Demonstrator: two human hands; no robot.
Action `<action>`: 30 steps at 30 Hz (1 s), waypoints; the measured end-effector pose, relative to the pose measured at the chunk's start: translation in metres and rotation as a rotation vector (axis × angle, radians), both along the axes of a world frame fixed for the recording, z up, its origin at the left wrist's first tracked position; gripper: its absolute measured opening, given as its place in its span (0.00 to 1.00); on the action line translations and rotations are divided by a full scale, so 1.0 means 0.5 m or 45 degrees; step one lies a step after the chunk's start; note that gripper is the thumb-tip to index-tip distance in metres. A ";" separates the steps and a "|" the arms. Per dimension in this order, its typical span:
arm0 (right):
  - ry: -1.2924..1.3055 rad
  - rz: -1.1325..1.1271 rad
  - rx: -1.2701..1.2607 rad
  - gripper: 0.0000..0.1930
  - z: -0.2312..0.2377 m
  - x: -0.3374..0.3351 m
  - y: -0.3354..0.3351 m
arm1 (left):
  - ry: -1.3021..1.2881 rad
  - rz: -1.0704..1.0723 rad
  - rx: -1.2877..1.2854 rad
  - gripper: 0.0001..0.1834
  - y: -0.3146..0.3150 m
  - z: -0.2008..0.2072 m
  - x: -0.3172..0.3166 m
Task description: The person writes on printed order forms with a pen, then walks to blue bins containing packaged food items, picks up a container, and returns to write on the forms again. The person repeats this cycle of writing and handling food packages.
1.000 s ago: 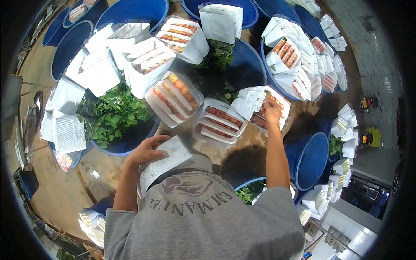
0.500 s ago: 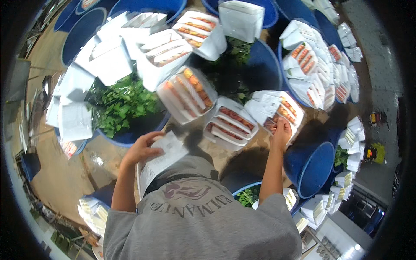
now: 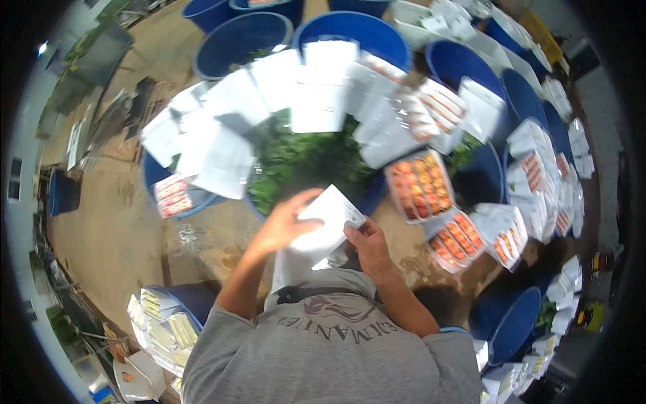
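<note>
Both hands are pinching 1 white paper packet (image 3: 328,222) over the leafy greens (image 3: 303,158), left hand (image 3: 286,222) on its top, right hand (image 3: 367,246) gripping the lower edge; it looks light, floppy, best held by its edges.

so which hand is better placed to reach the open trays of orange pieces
Right, probably. The right hand sits on the white packet's edge nearest the trays; the left hand is on the far side.
</note>
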State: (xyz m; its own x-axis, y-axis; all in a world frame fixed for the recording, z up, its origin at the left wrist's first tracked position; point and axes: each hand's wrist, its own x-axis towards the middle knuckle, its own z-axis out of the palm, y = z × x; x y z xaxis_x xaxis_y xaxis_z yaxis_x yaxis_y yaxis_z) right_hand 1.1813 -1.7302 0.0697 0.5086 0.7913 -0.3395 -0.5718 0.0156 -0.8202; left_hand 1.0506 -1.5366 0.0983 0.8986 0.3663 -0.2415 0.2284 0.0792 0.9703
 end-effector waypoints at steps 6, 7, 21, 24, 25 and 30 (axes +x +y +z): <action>-0.236 0.225 0.023 0.08 0.080 -0.271 0.346 | -0.143 0.379 -0.239 0.38 0.186 0.033 -0.427; -0.235 0.325 0.010 0.09 0.100 -0.316 0.396 | -0.161 0.451 -0.270 0.36 0.203 0.036 -0.503; -0.440 1.341 -0.074 0.10 -0.071 -0.823 0.795 | -0.096 1.697 0.150 0.21 0.365 -0.036 -1.214; -0.644 1.110 0.306 0.08 -0.013 -0.944 0.883 | -0.188 1.816 0.130 0.20 0.406 -0.047 -1.304; -0.592 1.110 0.309 0.08 0.050 -0.956 0.892 | -0.205 1.744 0.108 0.23 0.414 -0.056 -1.322; -0.880 1.218 0.437 0.11 0.087 -0.966 0.839 | 0.151 1.498 0.158 0.27 0.465 -0.116 -1.380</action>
